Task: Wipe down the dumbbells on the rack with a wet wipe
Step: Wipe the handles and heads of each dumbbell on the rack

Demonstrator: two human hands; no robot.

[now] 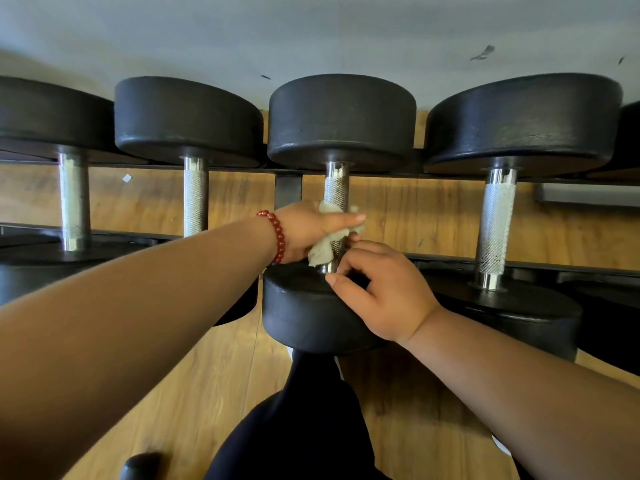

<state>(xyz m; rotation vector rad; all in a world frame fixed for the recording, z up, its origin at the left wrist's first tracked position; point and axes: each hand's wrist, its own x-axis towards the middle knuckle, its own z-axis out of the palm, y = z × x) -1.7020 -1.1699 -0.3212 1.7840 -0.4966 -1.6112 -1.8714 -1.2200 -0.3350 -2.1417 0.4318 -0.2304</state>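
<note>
Several black dumbbells lie side by side on a dark rack [289,190]. The middle dumbbell [341,123] has a knurled steel handle [336,190]. My left hand [311,230], with a red bead bracelet at the wrist, grips a crumpled greyish wet wipe [322,247] wrapped round the lower part of that handle. My right hand [381,292] rests on the near head of the same dumbbell [304,313], its fingers curled at the base of the handle just below the wipe. The wipe and my fingers hide the lower handle.
Neighbouring dumbbells sit close on both sides, one to the left [188,119] and one to the right [523,119]. A wood-look floor [214,375] lies below, with my dark-clad legs [294,427] near the rack. A grey wall [311,29] stands behind the rack.
</note>
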